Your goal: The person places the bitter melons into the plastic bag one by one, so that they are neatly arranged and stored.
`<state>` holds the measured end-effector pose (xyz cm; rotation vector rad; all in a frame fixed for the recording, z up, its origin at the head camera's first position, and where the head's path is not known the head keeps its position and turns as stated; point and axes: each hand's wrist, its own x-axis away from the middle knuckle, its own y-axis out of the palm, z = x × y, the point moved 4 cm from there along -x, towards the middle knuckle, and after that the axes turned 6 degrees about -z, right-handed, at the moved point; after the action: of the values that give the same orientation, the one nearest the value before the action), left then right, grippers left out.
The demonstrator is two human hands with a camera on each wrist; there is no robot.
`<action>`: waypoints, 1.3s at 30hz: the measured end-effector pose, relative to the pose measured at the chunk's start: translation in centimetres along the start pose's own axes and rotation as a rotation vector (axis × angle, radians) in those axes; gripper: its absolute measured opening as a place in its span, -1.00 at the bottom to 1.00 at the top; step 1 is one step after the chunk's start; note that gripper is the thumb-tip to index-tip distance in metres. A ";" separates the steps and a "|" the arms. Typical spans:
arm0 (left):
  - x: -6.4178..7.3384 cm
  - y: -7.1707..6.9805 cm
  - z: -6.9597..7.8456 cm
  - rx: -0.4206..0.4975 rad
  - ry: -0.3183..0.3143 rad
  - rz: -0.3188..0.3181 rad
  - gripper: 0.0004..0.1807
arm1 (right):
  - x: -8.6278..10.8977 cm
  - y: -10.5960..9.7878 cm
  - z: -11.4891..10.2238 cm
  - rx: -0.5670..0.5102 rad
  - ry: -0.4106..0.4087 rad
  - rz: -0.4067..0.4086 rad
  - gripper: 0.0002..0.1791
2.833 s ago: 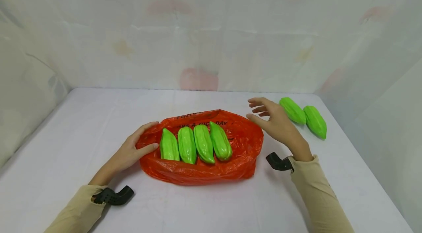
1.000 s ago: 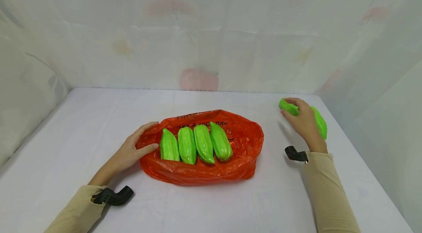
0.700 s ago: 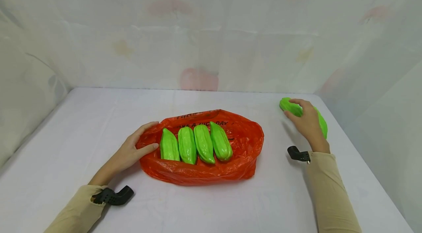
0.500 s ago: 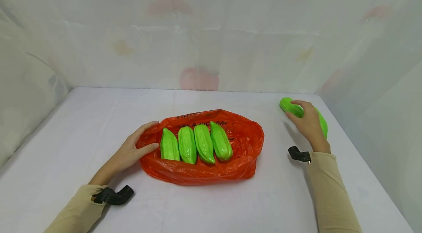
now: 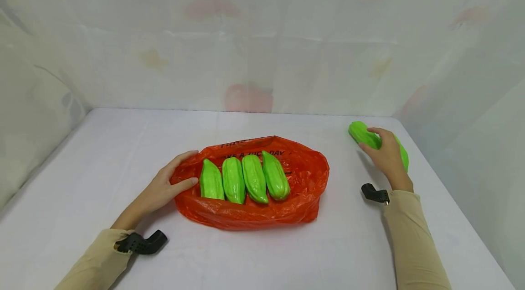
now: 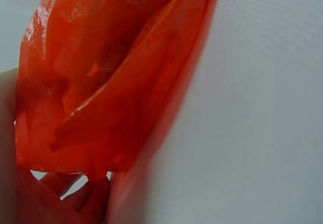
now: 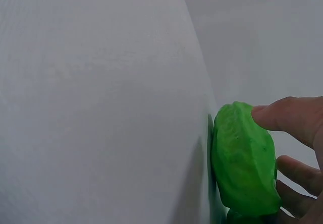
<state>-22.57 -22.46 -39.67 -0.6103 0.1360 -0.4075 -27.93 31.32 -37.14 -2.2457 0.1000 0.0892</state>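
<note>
A red plastic bag (image 5: 303,189) with black lettering lies open-mouthed on the white table. Several shiny green ribbed gourds (image 5: 253,178) lie side by side in it. My left hand (image 5: 168,180) holds the bag's left edge, thumb over the mouth and fingers on the outer side. The left wrist view shows the fingers (image 6: 93,199) against the red film. My right hand (image 5: 385,148) is around a loose gourd (image 5: 361,134) at the back right. In the right wrist view the thumb lies over that gourd (image 7: 242,158), fingers loosely along its far side. Another gourd (image 5: 404,155) is partly hidden behind the hand.
A pale patterned sheet (image 5: 246,53) rises behind the white table (image 5: 262,258) and along both sides. Black curved wrist pieces (image 5: 145,242) stick out from both tan sleeves. White tabletop lies between the bag and the right hand.
My right hand has gone from beside the bag to the loose gourds, then shifted slightly right along the nearer one, which stays put. The left hand and bag look unmoved.
</note>
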 end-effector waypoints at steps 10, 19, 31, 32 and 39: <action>0.0 0.0 -0.1 -0.001 -0.009 0.004 -0.30 | -0.1 0.3 0.3 0.042 0.026 -0.019 -0.38; 0.0 0.0 0.0 0.013 0.003 0.002 -0.30 | 0.0 0.4 0.2 0.071 -0.015 -0.013 -0.41; 0.1 0.1 -0.1 0.018 0.005 0.002 -0.30 | -0.2 0.6 0.0 0.079 0.013 -0.103 -0.34; 0.1 0.1 -0.1 0.016 0.005 0.003 -0.30 | -0.3 0.6 0.1 0.080 0.012 -0.106 -0.34; 0.1 0.0 -0.1 -0.009 0.011 0.008 -0.31 | -0.2 0.5 0.0 0.079 0.003 -0.121 -0.35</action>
<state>-22.48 -22.55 -39.79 -0.6160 0.1512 -0.4025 -28.15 31.00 -37.53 -2.1681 -0.0309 0.0167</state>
